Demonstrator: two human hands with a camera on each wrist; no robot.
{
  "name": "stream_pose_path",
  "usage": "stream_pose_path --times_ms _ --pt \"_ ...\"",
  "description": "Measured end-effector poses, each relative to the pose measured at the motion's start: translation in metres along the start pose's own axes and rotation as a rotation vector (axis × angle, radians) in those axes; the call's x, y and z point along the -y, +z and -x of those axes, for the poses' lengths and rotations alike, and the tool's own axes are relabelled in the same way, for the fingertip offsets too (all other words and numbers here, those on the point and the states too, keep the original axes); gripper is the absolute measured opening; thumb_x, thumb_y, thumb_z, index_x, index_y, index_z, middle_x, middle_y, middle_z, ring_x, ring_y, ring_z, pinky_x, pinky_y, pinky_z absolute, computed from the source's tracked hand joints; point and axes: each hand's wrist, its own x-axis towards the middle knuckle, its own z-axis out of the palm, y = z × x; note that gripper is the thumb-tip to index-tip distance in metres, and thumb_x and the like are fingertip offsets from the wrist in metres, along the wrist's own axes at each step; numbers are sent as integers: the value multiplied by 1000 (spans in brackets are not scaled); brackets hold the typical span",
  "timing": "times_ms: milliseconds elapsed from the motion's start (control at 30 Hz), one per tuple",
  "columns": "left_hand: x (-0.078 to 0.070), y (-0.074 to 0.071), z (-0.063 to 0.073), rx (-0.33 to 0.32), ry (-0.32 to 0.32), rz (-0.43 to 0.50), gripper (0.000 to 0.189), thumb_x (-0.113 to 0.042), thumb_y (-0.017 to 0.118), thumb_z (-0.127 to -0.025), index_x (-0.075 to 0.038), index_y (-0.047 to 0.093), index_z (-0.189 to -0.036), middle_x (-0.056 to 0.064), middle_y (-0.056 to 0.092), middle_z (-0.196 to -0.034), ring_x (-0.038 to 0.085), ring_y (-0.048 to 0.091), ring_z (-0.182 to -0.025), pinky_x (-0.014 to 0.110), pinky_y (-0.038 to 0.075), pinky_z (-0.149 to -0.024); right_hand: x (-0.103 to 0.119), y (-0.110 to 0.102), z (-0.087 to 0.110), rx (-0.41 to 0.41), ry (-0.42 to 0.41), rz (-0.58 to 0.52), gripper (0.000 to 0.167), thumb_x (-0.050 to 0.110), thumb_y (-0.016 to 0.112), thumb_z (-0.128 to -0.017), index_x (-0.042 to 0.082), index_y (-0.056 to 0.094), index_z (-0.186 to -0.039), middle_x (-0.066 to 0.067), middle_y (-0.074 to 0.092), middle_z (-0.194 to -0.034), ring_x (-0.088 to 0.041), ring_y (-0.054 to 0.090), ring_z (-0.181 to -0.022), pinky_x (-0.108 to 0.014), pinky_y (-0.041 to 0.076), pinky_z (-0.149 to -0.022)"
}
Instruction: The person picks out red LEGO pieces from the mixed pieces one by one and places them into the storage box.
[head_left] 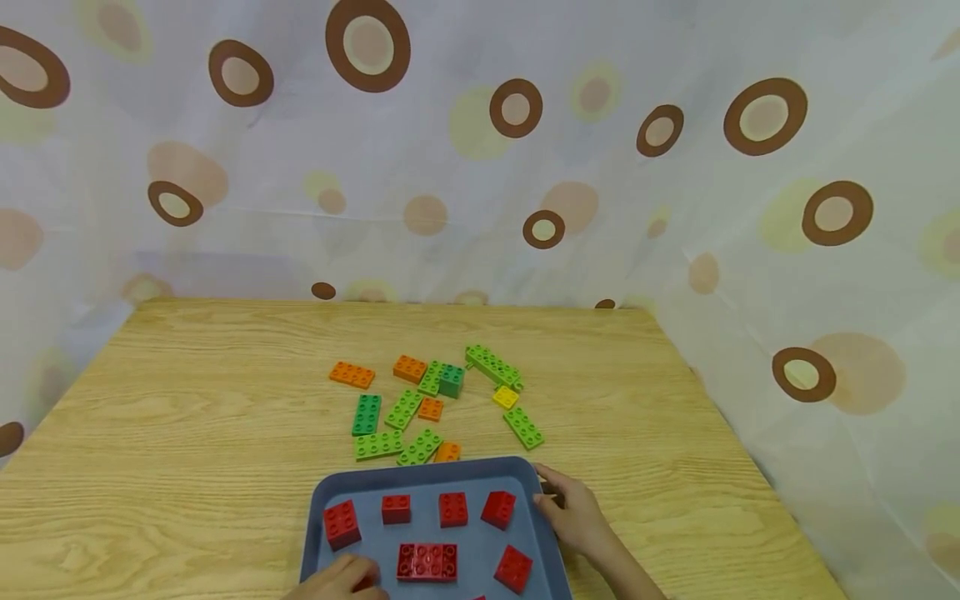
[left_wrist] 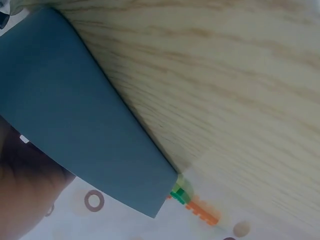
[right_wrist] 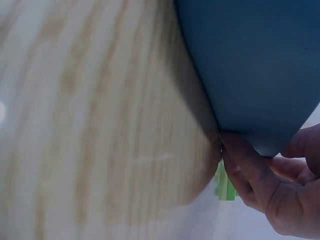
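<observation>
A blue-grey tray [head_left: 429, 472] stands at the table's front, with several red bricks lying apart in it, among them a long dark red brick [head_left: 427, 562]. My right hand [head_left: 576, 510] grips the tray's far right corner. In the right wrist view that hand [right_wrist: 280, 185] has its fingers on the outer wall and its thumb at the rim. Over the tray's left part is my left hand [head_left: 337, 581], fingers bent downward. Whether it holds a brick is hidden beneath the fingers. The left wrist view shows this hand [left_wrist: 30, 185] partly behind the tray's wall [left_wrist: 85, 115].
Beyond the tray lie loose bricks: a light green brick [head_left: 378, 445], a dark green brick [head_left: 367, 415], an orange brick [head_left: 352, 374], a yellow brick [head_left: 506, 397] and several more. The wooden table [head_left: 225, 400] meets a patterned curtain [head_left: 450, 167] at the back.
</observation>
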Motion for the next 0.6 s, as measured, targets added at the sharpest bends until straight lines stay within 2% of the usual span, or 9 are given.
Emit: stream_pose_path --times_ms 67,200,467,600 --pt "2 2 0 -52 49 -38 25 -42 57 -90 -20 67 -98 0 57 -95 6 49 -83 15 45 -65 0 0 -1 -5 -13 5 44 -3 55 -86 -9 49 -128 -27 62 -109 -28 64 -89 -31 54 -68" --pt "4 4 0 -112 89 -76 25 -41 57 -90 -21 67 -100 2 58 -96 6 48 -81 13 43 -64 0 0 -1 -22 -7 3 43 -3 55 -85 -8 50 -128 -27 62 -109 -28 64 -89 -31 54 -68" --pt "4 6 0 -140 94 -75 27 -41 57 -90 -19 67 -102 4 57 -97 8 50 -81 14 43 -63 1 -1 0 -37 7 14 42 -5 54 -84 -7 53 -126 -25 63 -108 -26 63 -87 -28 52 -66" --pt "3 4 -2 -175 115 -53 28 -40 57 -90 -17 66 -104 6 58 -99 10 53 -84 16 45 -64 1 -1 0 -49 -28 25 41 -6 55 -83 -8 54 -124 -24 64 -105 -26 64 -86 -26 52 -65"
